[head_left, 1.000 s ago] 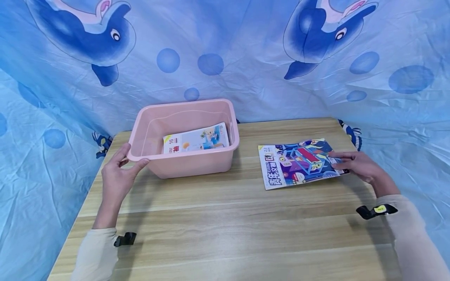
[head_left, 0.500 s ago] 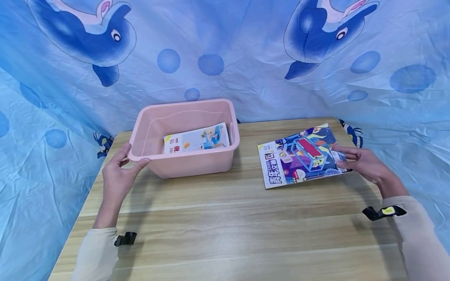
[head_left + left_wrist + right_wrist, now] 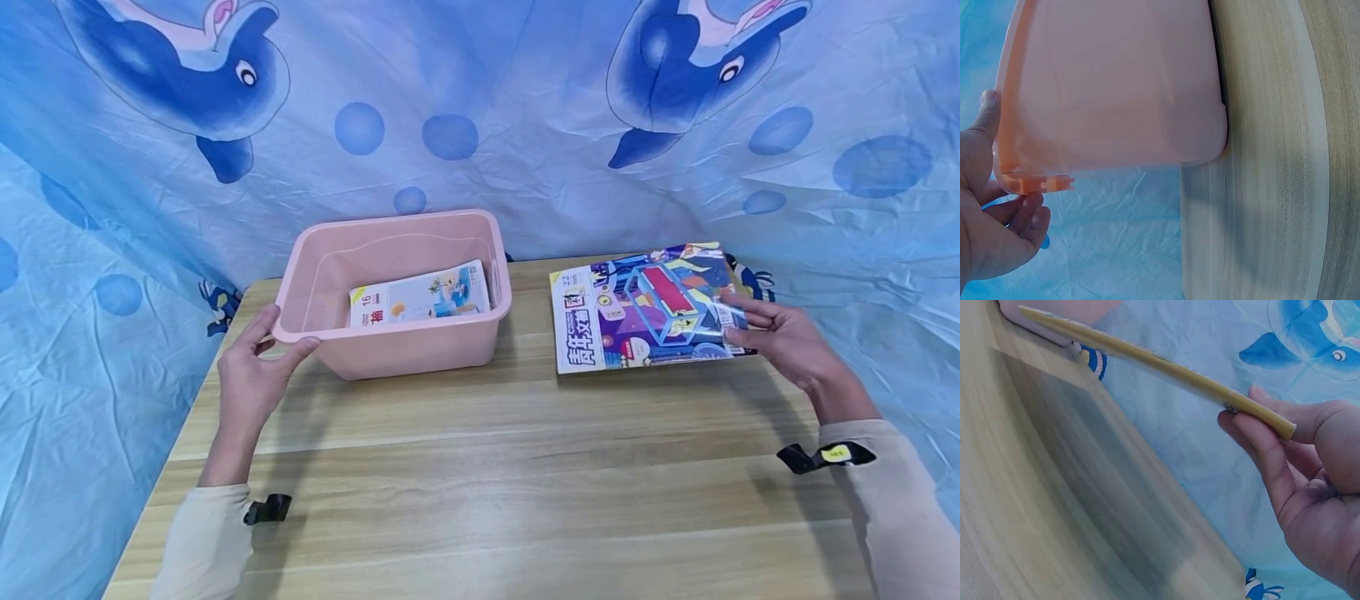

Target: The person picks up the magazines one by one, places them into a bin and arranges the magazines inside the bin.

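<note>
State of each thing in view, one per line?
Pink bin: upright on the table, open-topped, one magazine inside.
Magazine in bin: lying face up.
Purple magazine: lifted off the table.
Left hand: holding the bin's corner.
Right hand: pinching the purple magazine's edge.

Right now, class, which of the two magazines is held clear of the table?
The purple-covered magazine, pinched by the right hand. The pale-covered one lies inside the pink bin.

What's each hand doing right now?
Left hand: grips the bin rim.
Right hand: pinches the magazine, lifted off the table.
</note>
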